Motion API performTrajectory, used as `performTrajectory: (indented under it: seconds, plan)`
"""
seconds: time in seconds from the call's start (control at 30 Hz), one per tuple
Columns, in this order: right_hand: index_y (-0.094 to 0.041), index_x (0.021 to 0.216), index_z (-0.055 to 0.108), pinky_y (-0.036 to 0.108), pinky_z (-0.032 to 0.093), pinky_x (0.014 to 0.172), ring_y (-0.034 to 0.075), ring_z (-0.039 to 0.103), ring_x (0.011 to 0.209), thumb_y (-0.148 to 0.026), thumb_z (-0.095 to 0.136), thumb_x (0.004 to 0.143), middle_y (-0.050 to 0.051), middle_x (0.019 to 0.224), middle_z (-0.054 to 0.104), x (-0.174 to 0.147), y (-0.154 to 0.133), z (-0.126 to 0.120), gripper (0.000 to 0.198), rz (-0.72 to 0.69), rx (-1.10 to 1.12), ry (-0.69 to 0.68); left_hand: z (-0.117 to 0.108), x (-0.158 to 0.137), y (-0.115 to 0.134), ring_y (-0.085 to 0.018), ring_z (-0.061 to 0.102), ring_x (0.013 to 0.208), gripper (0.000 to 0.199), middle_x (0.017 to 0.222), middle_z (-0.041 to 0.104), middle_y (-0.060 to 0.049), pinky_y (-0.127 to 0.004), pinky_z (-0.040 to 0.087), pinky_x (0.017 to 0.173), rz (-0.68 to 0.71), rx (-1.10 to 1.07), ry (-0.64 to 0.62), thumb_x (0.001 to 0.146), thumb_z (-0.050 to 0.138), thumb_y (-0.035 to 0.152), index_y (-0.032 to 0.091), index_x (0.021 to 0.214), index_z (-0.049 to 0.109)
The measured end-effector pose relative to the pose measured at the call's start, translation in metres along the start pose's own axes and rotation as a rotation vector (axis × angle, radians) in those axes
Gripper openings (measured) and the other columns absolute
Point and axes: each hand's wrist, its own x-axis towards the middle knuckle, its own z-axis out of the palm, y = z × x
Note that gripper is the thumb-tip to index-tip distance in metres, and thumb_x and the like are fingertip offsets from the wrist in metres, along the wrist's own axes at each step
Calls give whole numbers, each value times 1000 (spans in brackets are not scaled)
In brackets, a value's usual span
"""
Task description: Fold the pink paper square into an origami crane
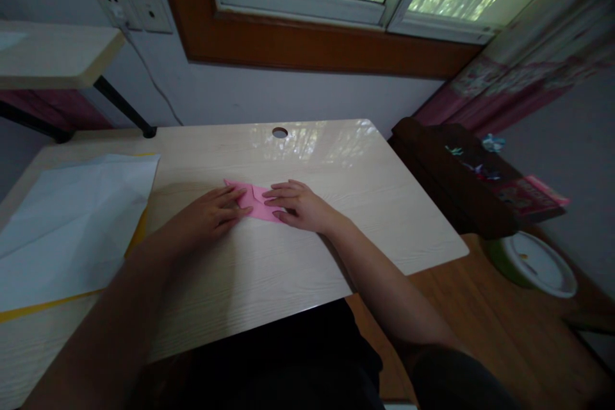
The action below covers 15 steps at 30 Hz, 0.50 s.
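pink paper (259, 210) is folded into a strip — its slanted flap (260, 195) seemingly not yet flat — under left hand (217, 210) and right hand (302, 206), both loosely spread.

No label, brand, number or sign is legible. The pink box (527, 196) at the right bears printed marks, too small and blurred to read.
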Motion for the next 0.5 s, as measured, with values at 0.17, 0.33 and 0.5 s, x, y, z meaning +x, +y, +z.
performTrajectory:
  seconds: [0.17,0.33,0.5]
  plan:
    - [-29,132,68,48,38,116,23,58,133,-27,63,96,3,134,70,1,1,-1,35,-9,17,8,-5,-5,-1,-28,49,143,31,154,52,-7,-51,38,120,-11,-13,-8,101,55,32,33,127,72]
    - [-29,133,67,49,36,117,25,56,135,-34,64,97,3,135,70,-2,2,0,37,4,24,11,-13,3,12,-25,62,123,40,132,68,-9,-48,47,113,-25,-13,102,98,56,22,27,137,64]
    - [-30,139,62,53,30,121,28,52,139,-42,74,89,5,137,68,-4,-1,2,53,44,27,-9,-10,12,24,-29,55,132,41,139,61,-13,-52,45,114,-23,18,178,95,62,22,24,136,63]
